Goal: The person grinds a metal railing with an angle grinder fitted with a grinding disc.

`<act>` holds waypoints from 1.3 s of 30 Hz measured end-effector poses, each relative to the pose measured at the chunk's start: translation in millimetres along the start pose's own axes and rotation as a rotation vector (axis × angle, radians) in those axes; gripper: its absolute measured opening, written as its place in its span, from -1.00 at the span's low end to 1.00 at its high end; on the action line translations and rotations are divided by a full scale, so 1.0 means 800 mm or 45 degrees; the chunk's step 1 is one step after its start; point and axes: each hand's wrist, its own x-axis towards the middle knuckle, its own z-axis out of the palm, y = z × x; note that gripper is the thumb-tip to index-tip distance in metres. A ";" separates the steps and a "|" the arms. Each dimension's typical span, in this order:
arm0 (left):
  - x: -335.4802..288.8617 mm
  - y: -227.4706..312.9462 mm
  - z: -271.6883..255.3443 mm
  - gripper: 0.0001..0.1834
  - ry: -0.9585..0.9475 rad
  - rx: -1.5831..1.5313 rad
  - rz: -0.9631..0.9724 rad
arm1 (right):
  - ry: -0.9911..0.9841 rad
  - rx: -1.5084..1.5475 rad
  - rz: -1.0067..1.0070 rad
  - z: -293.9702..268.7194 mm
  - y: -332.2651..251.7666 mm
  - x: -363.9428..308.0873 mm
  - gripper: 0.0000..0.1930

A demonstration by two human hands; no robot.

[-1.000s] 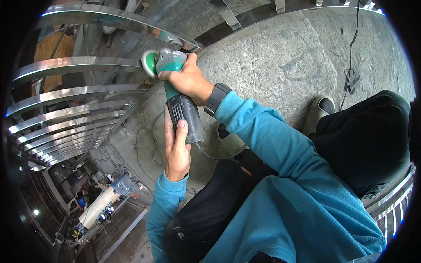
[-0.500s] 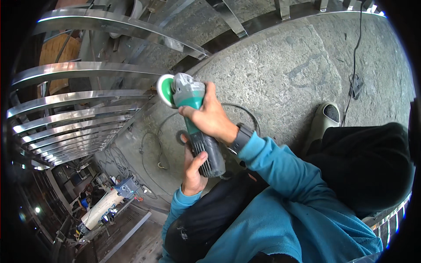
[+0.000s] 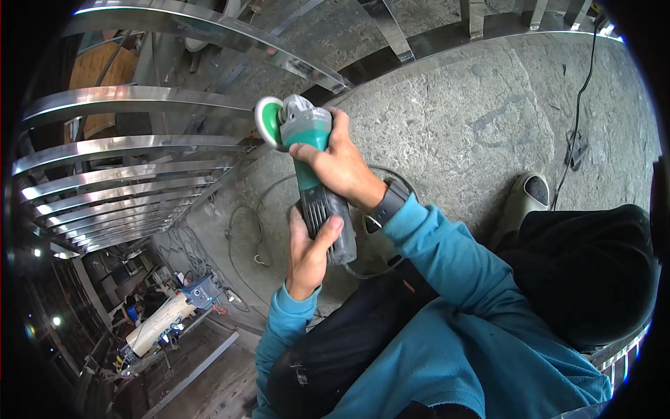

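Note:
An angle grinder [image 3: 310, 133] with a grey head, a green middle and a black rear body is gripped in both hands. Around its green part, near the head, wraps my right hand [image 3: 345, 167], the thumb lying across the top. Lower down, my left hand [image 3: 308, 255] clasps the black rear body from the left, its thumb on top and its other fingers partly hidden. A round disc [image 3: 270, 122] with a green centre and pale rim sits on the grinder's left side. Beside it ends a shiny metal bar of the railing [image 3: 139, 101]; whether disc and bar touch I cannot tell.
More metal slats [image 3: 132, 150] run down the left, and a frame edge [image 3: 447, 42] curves across the far side. Cables lie on the rough concrete floor [image 3: 447, 105]. A shoe [image 3: 520, 202] is at right. Low left stands a blue-and-cream machine [image 3: 160, 325].
The grinder and both hands have moved slightly away from me, bringing the disc up alongside the bar's end. The view has shifted a little too. Both hands keep their hold.

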 end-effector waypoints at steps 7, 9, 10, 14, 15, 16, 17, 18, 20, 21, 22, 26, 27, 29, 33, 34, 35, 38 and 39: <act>0.022 0.012 0.001 -0.37 0.047 0.052 -0.008 | -0.061 0.072 0.079 -0.002 -0.010 0.028 -0.13; 0.028 0.006 -0.002 -0.57 0.070 0.149 0.071 | -0.073 0.080 0.072 -0.002 -0.009 0.034 -0.14; 0.028 0.007 -0.001 -0.57 0.073 0.150 0.068 | -0.085 0.089 0.071 -0.002 -0.009 0.035 -0.15; 0.026 0.009 0.006 -0.57 0.089 0.061 0.052 | -0.084 0.066 0.101 -0.005 -0.011 0.034 -0.15; 0.025 0.009 0.009 -0.57 0.092 0.045 0.048 | -0.068 0.096 0.101 -0.005 -0.009 0.033 -0.16; 0.024 0.005 0.012 -0.57 0.088 0.043 0.054 | -0.054 0.124 0.097 -0.006 -0.006 0.033 -0.16; 0.021 -0.001 0.015 -0.47 0.110 0.081 0.077 | -0.050 0.119 0.090 -0.008 -0.002 0.031 -0.16; 0.017 -0.006 0.020 -0.35 0.128 0.118 0.102 | -0.053 0.094 0.061 -0.011 0.002 0.026 -0.17; 0.000 -0.008 0.030 -0.33 0.081 -0.042 -0.015 | -0.089 0.051 0.025 -0.017 0.006 0.010 -0.15; -0.008 -0.008 0.038 -0.31 0.039 -0.162 -0.075 | -0.082 0.038 0.020 -0.022 0.009 -0.002 -0.15; -0.016 -0.014 0.042 -0.33 0.047 -0.256 -0.083 | -0.091 -0.100 -0.024 -0.023 0.007 -0.018 -0.13; -0.023 -0.020 0.036 -0.46 -0.393 -0.325 -0.287 | -0.068 -0.287 -0.030 -0.052 0.001 -0.065 -0.04; -0.022 -0.020 0.039 -0.46 -0.401 -0.342 -0.278 | -0.041 -0.298 -0.006 -0.059 0.000 -0.072 -0.03; -0.016 -0.015 0.043 -0.50 -0.590 -0.211 -0.300 | -0.014 -0.254 -0.017 -0.069 -0.008 -0.083 -0.02; -0.007 -0.003 0.061 -0.54 -0.603 -0.054 -0.039 | 0.173 -0.162 -0.138 -0.088 -0.025 -0.087 -0.11; -0.001 -0.001 0.064 -0.54 -0.605 -0.011 0.041 | 0.217 -0.157 -0.164 -0.091 -0.029 -0.084 -0.11; 0.004 0.003 0.068 -0.54 -0.607 -0.015 0.047 | 0.260 -0.149 -0.189 -0.094 -0.032 -0.079 -0.10; 0.020 0.029 0.082 -0.57 -0.624 -0.006 0.044 | 0.276 -0.099 -0.223 -0.108 -0.040 -0.054 -0.09; 0.028 0.028 0.087 -0.60 -0.599 -0.017 0.092 | 0.280 -0.097 -0.227 -0.112 -0.044 -0.045 -0.09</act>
